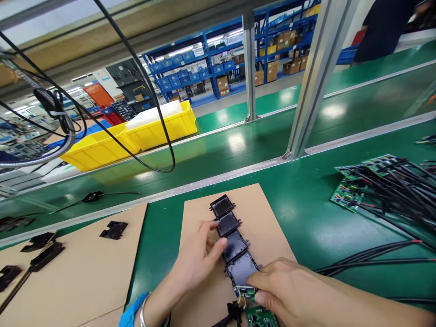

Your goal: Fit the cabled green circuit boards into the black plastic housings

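Note:
A row of black plastic housings (235, 246), shallow and open-topped, lies end to end on a cardboard sheet (269, 222). My left hand (195, 256) is at the row's left side, thumb and index finger apart, with fingertips against the middle housings. At the near end, my right hand (286, 288) pinches a small green circuit board (250, 293) with wires, its index finger over the nearest housing (242, 268). Below that hand lies another green circuit board (260, 316), beside a black cable (233, 313). My right hand partly hides the boards.
On the right lies a pile of circuit boards (347, 193) with black cables (371, 256). Loose black plastic parts (114, 230) rest on the left cardboard (91, 272). Metal posts (311, 81) rise behind the bench, yellow bins (166, 129) stand beyond, and a cable (150, 86) hangs down.

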Action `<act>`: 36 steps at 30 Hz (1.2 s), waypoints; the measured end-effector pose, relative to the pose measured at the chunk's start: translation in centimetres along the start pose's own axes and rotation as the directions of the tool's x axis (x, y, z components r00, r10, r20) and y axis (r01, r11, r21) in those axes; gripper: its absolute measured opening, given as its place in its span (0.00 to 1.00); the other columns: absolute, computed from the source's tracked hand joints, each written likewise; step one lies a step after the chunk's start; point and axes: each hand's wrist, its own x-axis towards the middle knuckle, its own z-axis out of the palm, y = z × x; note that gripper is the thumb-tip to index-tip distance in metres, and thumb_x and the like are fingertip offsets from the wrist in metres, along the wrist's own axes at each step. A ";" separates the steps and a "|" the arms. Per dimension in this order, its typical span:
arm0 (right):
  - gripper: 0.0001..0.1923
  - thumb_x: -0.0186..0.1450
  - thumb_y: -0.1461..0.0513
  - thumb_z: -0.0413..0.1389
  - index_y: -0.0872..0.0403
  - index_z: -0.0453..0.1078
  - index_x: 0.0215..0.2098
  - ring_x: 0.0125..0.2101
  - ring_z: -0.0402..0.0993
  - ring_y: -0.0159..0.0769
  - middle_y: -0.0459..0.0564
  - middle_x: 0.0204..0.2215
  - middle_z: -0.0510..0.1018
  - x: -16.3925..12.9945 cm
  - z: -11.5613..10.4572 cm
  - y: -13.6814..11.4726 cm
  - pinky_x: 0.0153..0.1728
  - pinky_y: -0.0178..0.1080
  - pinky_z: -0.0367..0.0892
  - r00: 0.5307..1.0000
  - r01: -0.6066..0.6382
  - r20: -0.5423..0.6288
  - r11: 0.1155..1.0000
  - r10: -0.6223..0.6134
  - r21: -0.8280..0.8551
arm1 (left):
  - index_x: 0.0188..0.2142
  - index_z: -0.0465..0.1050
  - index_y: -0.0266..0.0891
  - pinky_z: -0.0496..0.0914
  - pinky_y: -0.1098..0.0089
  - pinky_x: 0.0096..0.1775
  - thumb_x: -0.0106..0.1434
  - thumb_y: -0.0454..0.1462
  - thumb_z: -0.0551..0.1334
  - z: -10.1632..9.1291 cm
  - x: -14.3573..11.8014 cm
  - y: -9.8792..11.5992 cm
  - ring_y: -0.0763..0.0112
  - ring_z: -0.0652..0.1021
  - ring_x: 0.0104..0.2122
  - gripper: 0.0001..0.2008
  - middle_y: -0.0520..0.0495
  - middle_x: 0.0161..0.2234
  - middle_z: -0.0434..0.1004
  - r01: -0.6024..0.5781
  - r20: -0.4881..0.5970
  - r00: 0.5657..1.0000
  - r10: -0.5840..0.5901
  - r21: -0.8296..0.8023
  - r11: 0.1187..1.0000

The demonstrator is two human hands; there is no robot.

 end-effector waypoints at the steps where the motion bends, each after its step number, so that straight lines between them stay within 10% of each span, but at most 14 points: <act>1: 0.11 0.69 0.62 0.46 0.53 0.70 0.37 0.38 0.74 0.42 0.51 0.34 0.77 0.1 0.1 0.0 0.36 0.37 0.63 1.000 -0.014 0.004 1.000 0.014 0.001 | 0.52 0.65 0.41 0.74 0.64 0.36 0.69 0.45 0.56 0.2 -0.7 0.2 0.66 0.78 0.34 0.16 0.43 0.44 0.73 0.012 0.030 0.999 -0.010 -0.036 0.999; 9: 0.14 0.71 0.62 0.46 0.48 0.71 0.48 0.40 0.71 0.39 0.49 0.37 0.74 0.6 0.6 0.1 0.41 0.38 0.64 0.997 0.010 -0.080 1.000 -0.009 0.017 | 0.53 0.65 0.44 0.72 0.64 0.46 0.69 0.44 0.55 -0.1 -1.7 1.8 0.66 0.75 0.43 0.15 0.44 0.51 0.69 -0.010 0.042 0.999 0.021 -0.247 0.969; 14: 0.15 0.71 0.62 0.47 0.47 0.69 0.52 0.44 0.70 0.38 0.48 0.42 0.74 1.3 -0.3 0.1 0.45 0.38 0.64 0.987 0.085 -0.138 0.995 -0.077 0.057 | 0.44 0.70 0.45 0.71 0.70 0.34 0.61 0.42 0.64 -0.5 -4.3 3.6 0.69 0.75 0.32 0.12 0.51 0.37 0.76 0.019 0.145 0.989 0.031 -0.331 0.943; 25: 0.12 0.71 0.62 0.43 0.55 0.67 0.38 0.33 0.72 0.39 0.52 0.32 0.76 1.8 0.7 -0.8 0.33 0.38 0.60 0.988 -0.128 -0.106 0.985 0.116 -0.115 | 0.31 0.60 0.45 0.60 0.70 0.25 0.64 0.39 0.55 2.5 -5.8 4.2 0.68 0.70 0.21 0.05 0.53 0.23 0.70 0.103 0.073 0.993 -0.089 -0.220 0.970; 36: 0.06 0.59 0.70 0.52 0.54 0.66 0.31 0.28 0.70 0.40 0.51 0.28 0.74 2.7 2.3 -1.5 0.27 0.39 0.57 0.940 -0.085 -0.329 0.868 -0.093 -0.490 | 0.34 0.60 0.43 0.59 0.71 0.25 0.65 0.36 0.53 2.6 -5.4 5.1 0.69 0.68 0.21 0.02 0.54 0.23 0.68 0.107 0.097 0.992 -0.086 -0.244 0.964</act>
